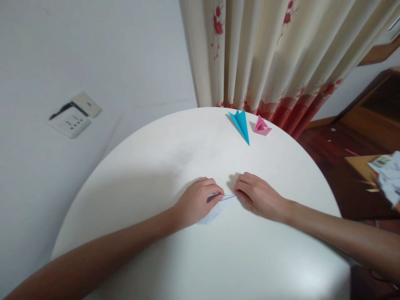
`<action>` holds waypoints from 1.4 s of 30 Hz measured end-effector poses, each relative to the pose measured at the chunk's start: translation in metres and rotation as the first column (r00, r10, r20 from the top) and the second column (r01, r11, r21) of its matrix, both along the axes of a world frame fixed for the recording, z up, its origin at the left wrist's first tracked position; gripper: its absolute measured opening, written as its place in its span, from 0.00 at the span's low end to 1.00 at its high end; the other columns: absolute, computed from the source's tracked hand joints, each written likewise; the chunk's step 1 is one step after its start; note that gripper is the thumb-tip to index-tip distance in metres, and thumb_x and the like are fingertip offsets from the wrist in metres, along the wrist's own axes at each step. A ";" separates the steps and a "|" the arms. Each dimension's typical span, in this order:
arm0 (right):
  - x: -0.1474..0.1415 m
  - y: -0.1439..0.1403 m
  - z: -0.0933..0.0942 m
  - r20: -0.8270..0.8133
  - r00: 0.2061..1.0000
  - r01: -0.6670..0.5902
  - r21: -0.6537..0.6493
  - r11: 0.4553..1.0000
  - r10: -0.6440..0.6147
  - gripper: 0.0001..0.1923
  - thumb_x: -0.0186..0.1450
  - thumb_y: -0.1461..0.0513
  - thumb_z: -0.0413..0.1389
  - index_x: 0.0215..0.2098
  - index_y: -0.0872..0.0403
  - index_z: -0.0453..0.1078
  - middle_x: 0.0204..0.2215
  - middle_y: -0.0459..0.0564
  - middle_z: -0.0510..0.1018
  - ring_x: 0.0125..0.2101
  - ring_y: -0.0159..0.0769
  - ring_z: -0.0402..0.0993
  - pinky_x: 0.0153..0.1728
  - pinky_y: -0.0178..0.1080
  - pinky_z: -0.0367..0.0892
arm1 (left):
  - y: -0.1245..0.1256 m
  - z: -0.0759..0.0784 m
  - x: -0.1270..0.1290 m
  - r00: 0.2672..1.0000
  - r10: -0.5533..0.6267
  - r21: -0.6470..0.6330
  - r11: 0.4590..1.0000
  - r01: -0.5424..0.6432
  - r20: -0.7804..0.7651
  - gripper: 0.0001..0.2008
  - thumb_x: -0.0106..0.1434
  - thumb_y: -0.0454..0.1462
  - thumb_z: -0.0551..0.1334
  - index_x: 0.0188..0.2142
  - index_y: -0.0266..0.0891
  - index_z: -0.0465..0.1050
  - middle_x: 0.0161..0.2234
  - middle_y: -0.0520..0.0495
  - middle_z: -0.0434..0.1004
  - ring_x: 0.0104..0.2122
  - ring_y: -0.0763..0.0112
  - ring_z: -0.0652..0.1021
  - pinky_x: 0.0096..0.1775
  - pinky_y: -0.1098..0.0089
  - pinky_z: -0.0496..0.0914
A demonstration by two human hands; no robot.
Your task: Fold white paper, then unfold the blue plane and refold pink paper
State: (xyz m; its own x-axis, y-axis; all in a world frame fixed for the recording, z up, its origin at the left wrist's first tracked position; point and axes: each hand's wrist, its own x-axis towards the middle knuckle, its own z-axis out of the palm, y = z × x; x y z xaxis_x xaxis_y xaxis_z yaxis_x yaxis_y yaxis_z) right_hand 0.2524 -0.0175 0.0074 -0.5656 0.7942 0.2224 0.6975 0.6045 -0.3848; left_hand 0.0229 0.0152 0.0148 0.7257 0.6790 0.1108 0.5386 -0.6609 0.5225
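Note:
Between my two hands is a piece of folded white paper (215, 211), held low over the white round table. My left hand (200, 199) pinches its edge between thumb and fingers and covers part of it. My right hand (254, 195) is closed on the other end, where a narrow folded edge runs into the fingertips. The lower part of the paper spreads out pale and partly shaded below my left fingers. How the folds lie inside is hidden by my hands.
A blue paper plane (241, 125) and a pink folded paper piece (261, 126) lie near the far edge of the table (140, 166). Behind it hangs a floral curtain (259, 54). A wall socket (70, 122) is at left; papers (389, 175) lie on a wooden surface at right.

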 end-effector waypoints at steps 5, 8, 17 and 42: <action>0.000 -0.003 0.000 -0.031 0.999 0.040 -0.024 0.999 -0.041 0.07 0.69 0.65 0.50 0.33 0.55 0.68 0.32 0.51 0.71 0.35 0.38 0.66 0.37 0.40 0.63 | -0.001 0.005 0.016 0.995 0.018 0.057 0.998 -0.012 -0.102 0.05 0.65 0.37 0.62 0.32 0.41 0.74 0.32 0.51 0.75 0.36 0.67 0.73 0.44 0.66 0.64; 0.004 -0.005 -0.003 -0.096 0.991 0.093 -0.054 0.994 -0.098 0.08 0.69 0.67 0.49 0.35 0.55 0.69 0.32 0.51 0.72 0.36 0.38 0.67 0.38 0.40 0.64 | 0.000 0.005 0.021 0.994 -0.004 0.056 0.998 0.010 -0.111 0.06 0.66 0.36 0.60 0.32 0.40 0.73 0.32 0.51 0.75 0.37 0.68 0.73 0.43 0.67 0.64; 0.010 -0.006 -0.008 -0.213 0.973 0.068 -0.094 0.993 -0.087 0.10 0.67 0.70 0.50 0.37 0.53 0.72 0.34 0.50 0.75 0.38 0.37 0.68 0.39 0.39 0.64 | 0.003 0.004 0.019 0.989 -0.081 0.047 0.995 0.088 -0.126 0.10 0.70 0.34 0.54 0.33 0.38 0.71 0.33 0.49 0.73 0.38 0.68 0.72 0.44 0.66 0.64; -0.008 -0.005 0.005 0.159 0.987 0.043 -0.017 0.999 -0.040 0.06 0.67 0.67 0.49 0.33 0.55 0.65 0.33 0.54 0.71 0.34 0.40 0.64 0.35 0.41 0.59 | -0.005 -0.006 0.019 0.989 -0.018 0.119 0.992 0.036 -0.147 0.10 0.71 0.34 0.51 0.34 0.39 0.67 0.37 0.47 0.69 0.41 0.64 0.68 0.47 0.62 0.62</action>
State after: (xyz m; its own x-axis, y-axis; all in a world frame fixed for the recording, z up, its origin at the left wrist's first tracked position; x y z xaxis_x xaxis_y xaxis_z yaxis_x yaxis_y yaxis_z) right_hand 0.2440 -0.0229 0.0128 -0.5587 0.8211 0.1166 0.7749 0.5669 -0.2795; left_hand 0.0417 0.0104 0.0087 0.7579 0.6471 0.0834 0.5840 -0.7298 0.3553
